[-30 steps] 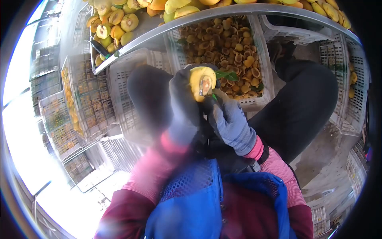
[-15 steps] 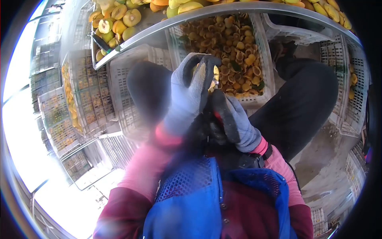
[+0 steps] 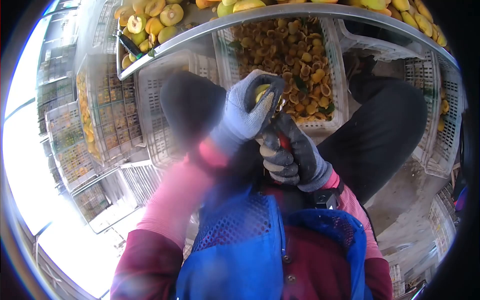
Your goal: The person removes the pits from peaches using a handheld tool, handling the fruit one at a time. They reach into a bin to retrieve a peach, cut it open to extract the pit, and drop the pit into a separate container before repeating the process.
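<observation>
My left hand (image 3: 250, 107), in a grey glove with dark fingers, is wrapped round a yellow fruit (image 3: 261, 91) that shows only between thumb and fingers. Close below and to its right, my right hand (image 3: 295, 155) is closed round a small tool with a red handle (image 3: 284, 142). A bit of shiny metal shows between the two hands, against the fruit. Beyond them stands a white crate (image 3: 341, 95) with many brown-orange fruit pieces and a few green leaves.
A metal-rimmed tray (image 3: 240, 21) with yellow and cut fruit spans the top, a dark-handled tool (image 3: 131, 46) at its left corner. Crates of fruit (image 3: 112, 105) stand at left, another crate (image 3: 442, 115) at right. An emptier crate (image 3: 157, 110) is beside my left knee.
The fruit's cut face, seen earlier, is now turned out of sight in my left hand. My right hand has rolled over, showing its curled fingers and the red handle. The leaf beside the fruit is gone.
</observation>
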{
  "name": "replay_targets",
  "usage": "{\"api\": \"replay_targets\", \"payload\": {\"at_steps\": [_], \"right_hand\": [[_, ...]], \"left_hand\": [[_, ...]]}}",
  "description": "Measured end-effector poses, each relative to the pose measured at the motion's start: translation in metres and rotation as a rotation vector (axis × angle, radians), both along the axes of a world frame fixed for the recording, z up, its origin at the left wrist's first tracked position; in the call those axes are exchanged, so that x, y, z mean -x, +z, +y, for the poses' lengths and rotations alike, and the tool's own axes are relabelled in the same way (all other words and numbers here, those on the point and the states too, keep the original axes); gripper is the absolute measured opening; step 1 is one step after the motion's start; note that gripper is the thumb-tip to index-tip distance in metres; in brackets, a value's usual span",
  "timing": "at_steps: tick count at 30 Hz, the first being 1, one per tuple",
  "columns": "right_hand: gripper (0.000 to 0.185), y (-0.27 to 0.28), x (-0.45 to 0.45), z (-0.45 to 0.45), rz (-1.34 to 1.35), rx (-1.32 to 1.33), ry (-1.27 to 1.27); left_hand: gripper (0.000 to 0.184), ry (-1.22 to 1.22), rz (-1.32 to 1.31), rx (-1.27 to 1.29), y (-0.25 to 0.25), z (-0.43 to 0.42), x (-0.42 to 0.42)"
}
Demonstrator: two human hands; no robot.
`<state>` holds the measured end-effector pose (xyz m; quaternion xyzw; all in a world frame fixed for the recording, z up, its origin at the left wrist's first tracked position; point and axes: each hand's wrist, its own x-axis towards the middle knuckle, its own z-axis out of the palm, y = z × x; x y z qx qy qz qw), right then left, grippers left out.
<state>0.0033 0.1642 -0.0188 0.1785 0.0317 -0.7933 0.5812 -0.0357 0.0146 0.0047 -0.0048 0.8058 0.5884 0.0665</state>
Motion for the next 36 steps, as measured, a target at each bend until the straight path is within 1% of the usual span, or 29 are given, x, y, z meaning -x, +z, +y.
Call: {"api": "replay_targets", "payload": {"at_steps": [2,5,7,8,10,13,14,16,18,21,23,24,25,26,27,28,29,30,31,32,33,34,35,36], "right_hand": [[0.044,0.01,0.001,0.003,0.131,-0.24,0.044],[0.044,0.015,0.002,0.002,0.154,-0.263,0.125],[0.044,0.009,-0.001,0.001,0.132,-0.133,0.095],[0.044,0.006,-0.002,0.0,0.123,-0.067,0.083],[0.045,0.0,-0.003,-0.003,-0.033,0.134,0.067],[0.045,-0.008,-0.005,-0.006,-0.201,0.379,0.016],[0.045,-0.01,-0.007,-0.007,-0.249,0.45,-0.002],[0.045,-0.012,-0.005,-0.007,-0.205,0.487,-0.02],[0.045,-0.012,-0.005,-0.006,-0.172,0.508,-0.035],[0.046,-0.013,-0.006,-0.006,-0.128,0.52,-0.052],[0.047,-0.02,-0.01,-0.009,-0.082,0.543,-0.08],[0.046,-0.016,-0.008,-0.007,-0.05,0.523,-0.132],[0.045,-0.008,-0.004,-0.005,-0.016,0.504,-0.186],[0.045,-0.003,-0.002,-0.003,0.019,0.488,-0.234],[0.046,-0.004,-0.001,-0.003,-0.001,0.429,-0.242],[0.046,-0.006,0.0,-0.004,-0.02,0.369,-0.26],[0.047,-0.009,0.0,-0.004,-0.044,0.309,-0.278],[0.048,-0.016,0.0,-0.007,-0.202,0.285,-0.277],[0.048,-0.027,-0.003,-0.009,-0.159,0.309,-0.27],[0.048,-0.039,-0.004,-0.011,-0.113,0.332,-0.267],[0.048,-0.044,-0.002,-0.012,-0.066,0.356,-0.266],[0.047,-0.044,0.0,-0.011,-0.072,0.326,-0.24],[0.046,-0.042,-0.001,-0.01,-0.051,0.23,-0.237],[0.046,-0.04,0.0,-0.01,-0.027,0.135,-0.235]], "left_hand": [[0.02,0.0,0.081,-0.056,-0.022,-0.004,0.001],[0.023,-0.196,0.232,0.018,-0.026,-0.015,-0.008],[0.023,-0.172,0.231,-0.012,-0.025,-0.014,-0.012],[0.023,-0.118,0.182,-0.026,-0.023,-0.012,-0.013],[0.023,-0.016,0.082,-0.056,-0.018,-0.006,-0.013],[0.024,-0.038,0.002,-0.116,-0.014,-0.006,-0.007],[0.024,-0.06,0.041,-0.099,-0.015,-0.006,-0.008],[0.024,-0.114,0.124,-0.062,-0.015,-0.005,-0.004],[0.024,-0.086,0.161,-0.083,-0.015,-0.002,-0.005],[0.025,0.094,0.148,-0.206,-0.012,0.011,-0.016],[0.023,0.191,-0.038,-0.308,-0.012,0.013,-0.019],[0.021,0.275,-0.175,-0.737,-0.028,0.012,-0.024],[0.021,0.417,-0.301,-1.158,-0.043,0.011,-0.029],[0.019,0.413,0.088,-0.466,-0.046,0.011,-0.03],[0.018,0.366,0.444,0.243,-0.048,0.01,-0.031],[0.028,0.327,0.319,0.157,-0.048,0.006,-0.033],[0.032,0.438,0.08,-0.167,-0.041,0.002,-0.03],[0.036,0.546,-0.162,-0.491,-0.031,-0.004,-0.022],[0.041,0.643,-0.408,-0.818,-0.019,-0.008,-0.017],[0.047,0.713,-0.537,-0.806,-0.004,-0.011,-0.013],[0.044,0.58,-0.517,-0.839,-0.007,-0.024,-0.018],[0.05,0.572,-0.508,-0.781,-0.015,-0.037,-0.022],[0.055,0.563,-0.5,-0.721,-0.019,-0.046,-0.023],[0.051,0.668,-0.343,-0.577,-0.009,-0.046,-0.031]]}}
